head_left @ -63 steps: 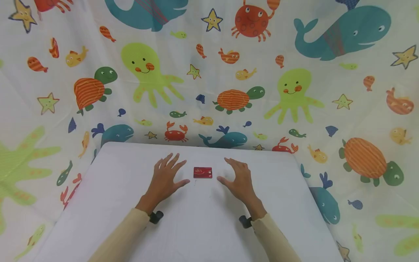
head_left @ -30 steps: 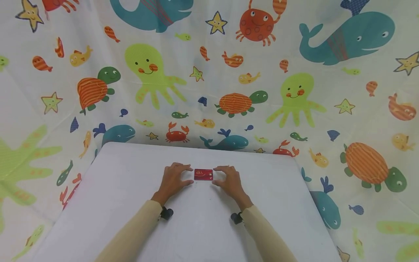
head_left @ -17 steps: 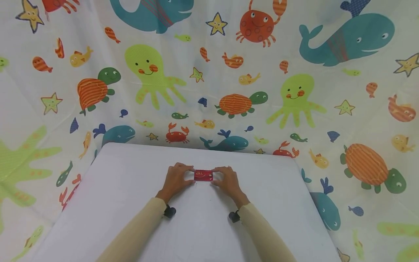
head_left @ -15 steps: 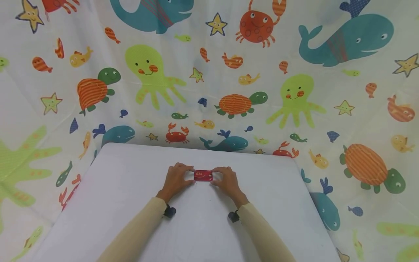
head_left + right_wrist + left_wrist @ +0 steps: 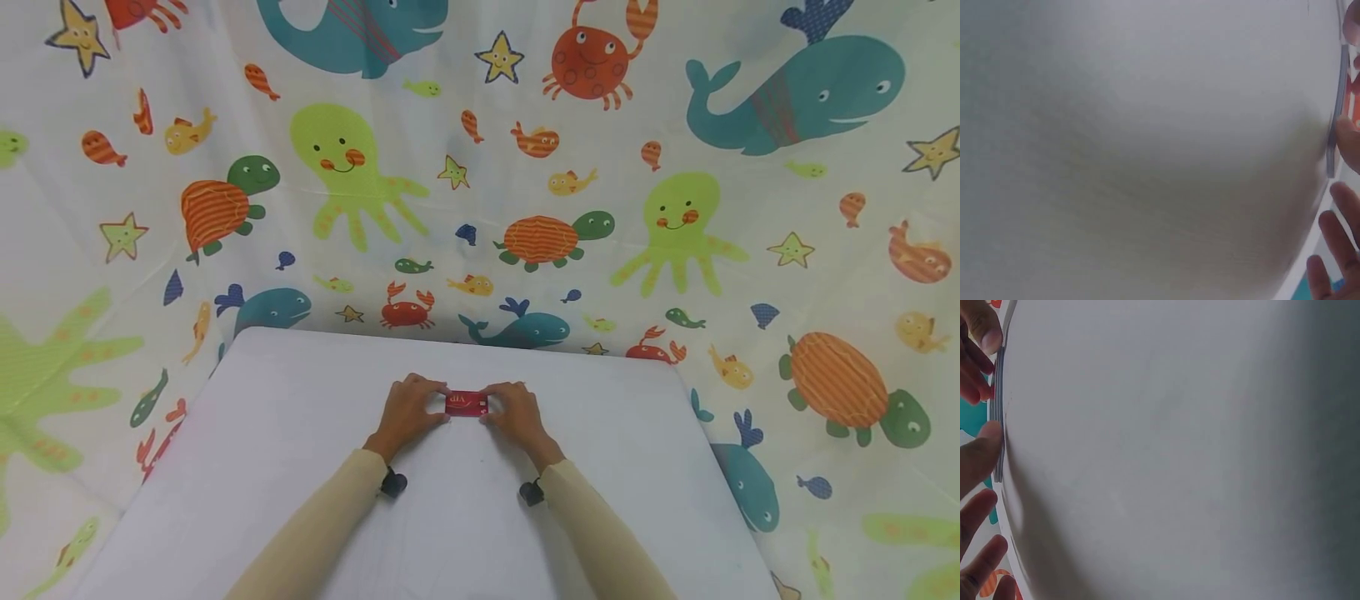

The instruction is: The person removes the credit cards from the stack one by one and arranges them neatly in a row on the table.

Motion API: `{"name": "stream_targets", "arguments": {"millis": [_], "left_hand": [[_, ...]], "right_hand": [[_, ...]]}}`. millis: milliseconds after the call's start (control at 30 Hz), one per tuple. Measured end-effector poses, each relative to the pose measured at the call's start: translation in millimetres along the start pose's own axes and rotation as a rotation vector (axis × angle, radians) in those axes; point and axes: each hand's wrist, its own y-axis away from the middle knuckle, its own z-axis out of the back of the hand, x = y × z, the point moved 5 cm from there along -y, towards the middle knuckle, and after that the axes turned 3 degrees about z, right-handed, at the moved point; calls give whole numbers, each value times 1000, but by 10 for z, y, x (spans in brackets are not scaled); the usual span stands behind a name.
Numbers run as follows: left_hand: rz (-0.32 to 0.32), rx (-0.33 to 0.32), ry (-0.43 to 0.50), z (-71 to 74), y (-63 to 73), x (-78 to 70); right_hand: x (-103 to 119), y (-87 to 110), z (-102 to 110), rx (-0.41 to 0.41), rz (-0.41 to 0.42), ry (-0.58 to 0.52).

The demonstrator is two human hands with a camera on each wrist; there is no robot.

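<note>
Your left hand and right hand pinch the red card, left and right; uneven pressure could skew it.

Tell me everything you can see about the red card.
The red card is a small, plastic-looking rectangle with pale "VIP" lettering, upside down in the head view, and small white marks towards its right end. Its near edge looks grey and layered from the left wrist. It appears level, long side crosswise, at the white table; whether it is lifted is unclear. The left hand and right hand pinch its two ends, thumbs nearest the person.
</note>
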Motion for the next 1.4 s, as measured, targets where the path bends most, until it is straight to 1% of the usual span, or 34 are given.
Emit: {"name": "stream_targets", "arguments": {"millis": [400, 667, 967, 1167, 1400], "left_hand": [[0, 2, -6, -68, -45, 20], [-12, 9, -7, -38, -42, -17], [-6, 6, -9, -31, -43, -22], [-2, 15, -13, -1, -40, -37], [2, 42, -31, -15, -66, -29]], "right_hand": [[3, -32, -16, 21, 11, -3], [15, -24, 6, 16, 22, -28], [3, -21, 4, 9, 39, -58], [-2, -31, -6, 13, 18, -62], [-1, -36, -10, 17, 2, -49]]}}
